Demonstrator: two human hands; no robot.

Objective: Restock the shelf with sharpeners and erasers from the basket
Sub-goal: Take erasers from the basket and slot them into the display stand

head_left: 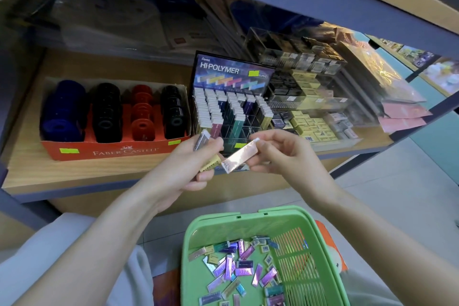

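My right hand point(280, 154) pinches a shiny pink eraser point(239, 156) by its end; my left hand point(191, 169) grips a bunch of erasers point(204, 143) just beside it. The eraser display point(231, 107) stands beyond both hands, the green basket point(223, 217) below my wrists

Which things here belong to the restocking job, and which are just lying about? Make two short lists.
Job: green basket, loose erasers in it, pink eraser in the right hand, spare erasers in the left hand, Hi-Polymer display, Faber-Castell sharpener box, shelf.
Lying about: pink packets, gold-patterned sheet, wrapped paper goods behind.
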